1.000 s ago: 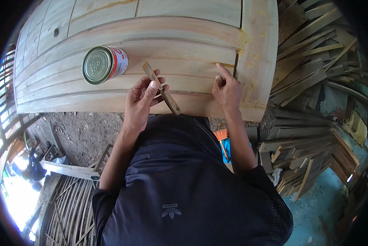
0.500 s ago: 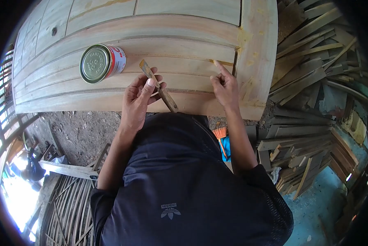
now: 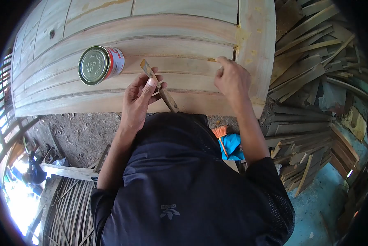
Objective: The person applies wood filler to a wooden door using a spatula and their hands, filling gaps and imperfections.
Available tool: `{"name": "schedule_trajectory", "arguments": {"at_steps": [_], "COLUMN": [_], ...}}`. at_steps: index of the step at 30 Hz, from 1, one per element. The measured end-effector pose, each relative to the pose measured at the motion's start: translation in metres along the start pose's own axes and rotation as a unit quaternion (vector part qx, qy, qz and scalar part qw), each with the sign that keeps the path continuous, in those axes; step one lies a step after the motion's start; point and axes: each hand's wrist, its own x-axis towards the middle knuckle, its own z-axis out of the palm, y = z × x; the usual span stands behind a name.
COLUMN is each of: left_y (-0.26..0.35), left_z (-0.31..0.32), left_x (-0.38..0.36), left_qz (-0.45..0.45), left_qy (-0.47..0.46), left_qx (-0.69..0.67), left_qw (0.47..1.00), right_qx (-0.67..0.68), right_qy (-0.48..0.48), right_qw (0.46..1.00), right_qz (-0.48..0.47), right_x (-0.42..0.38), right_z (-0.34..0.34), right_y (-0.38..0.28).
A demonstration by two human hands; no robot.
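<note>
My left hand (image 3: 139, 95) holds a putty knife (image 3: 163, 91) between thumb and fingers, its stained blade tip pointing up and left. On the wooden panel (image 3: 184, 78), my right hand (image 3: 233, 78) rests its bent index finger at a groove close to the right crosspiece. The other fingers of that hand are curled in, and nothing shows in them. Yellowish filler (image 3: 212, 60) marks the groove by the fingertip. A closed tin (image 3: 94, 65) with a red and white label stands on the panel, left of my left hand.
Wood offcuts (image 3: 315, 53) lie heaped at the right, with stacked boards (image 3: 303, 135) below. An orange brush (image 3: 220, 132) and a blue cloth (image 3: 233, 147) lie below the panel's near edge. A slatted wooden frame (image 3: 71, 205) is at lower left.
My right hand has turned and moved slightly right, its index finger now bent instead of extended. My left hand keeps the putty knife in nearly the same place.
</note>
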Motion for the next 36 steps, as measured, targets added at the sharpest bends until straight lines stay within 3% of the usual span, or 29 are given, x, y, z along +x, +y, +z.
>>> {"name": "schedule_trajectory", "arguments": {"at_steps": [2, 6, 8, 12, 14, 18, 21, 23, 26, 29, 32, 36], "left_y": [0.001, -0.002, -0.001, -0.003, -0.003, 0.000, -0.001, -0.005, 0.000, -0.001, -0.004, 0.001], "left_z": [0.000, -0.004, -0.003, -0.002, -0.002, -0.001, 0.000, -0.001, 0.005, 0.002, 0.000, 0.005], "left_x": [-0.002, 0.000, -0.001, 0.000, 0.000, 0.000, -0.001, 0.003, -0.002, -0.001, 0.002, -0.003], "left_qz": [-0.001, 0.000, 0.002, 0.002, 0.000, 0.002, 0.000, 0.002, -0.007, -0.002, 0.007, 0.004], "left_qy": [0.009, 0.016, 0.015, 0.014, 0.008, 0.012, 0.016, 0.001, -0.003, 0.009, -0.002, -0.006], "left_qx": [-0.010, -0.015, -0.010, -0.010, -0.005, -0.004, -0.009, -0.007, -0.001, -0.006, -0.005, -0.002], "left_qw": [1.000, 1.000, 1.000, 1.000, 1.000, 1.000, 1.000, 1.000, 1.000, 1.000, 1.000, 1.000], "right_qx": [0.125, 0.166, 0.185, 0.178, 0.126, 0.116, 0.164, 0.190, 0.127, 0.191, 0.173, 0.136], "right_qy": [0.040, 0.038, -0.008, 0.096, 0.022, 0.040, 0.000, 0.044, 0.005, -0.015, -0.033, -0.012], "right_qw": [0.991, 0.985, 0.982, 0.978, 0.990, 0.992, 0.986, 0.974, 0.989, 0.979, 0.980, 0.987], "right_qz": [0.013, 0.001, 0.045, -0.057, -0.051, -0.041, -0.041, -0.112, -0.081, -0.070, -0.092, -0.083], "right_x": [-0.001, -0.011, -0.013, -0.012, -0.008, -0.003, -0.003, 0.000, 0.004, 0.006, 0.009, 0.006], "right_z": [0.003, 0.026, 0.031, 0.048, 0.036, 0.026, 0.032, 0.038, 0.026, 0.024, 0.029, 0.024], "right_y": [0.011, 0.014, 0.008, 0.005, 0.002, 0.025, 0.024, 0.015, 0.032, 0.026, 0.000, 0.019]}}
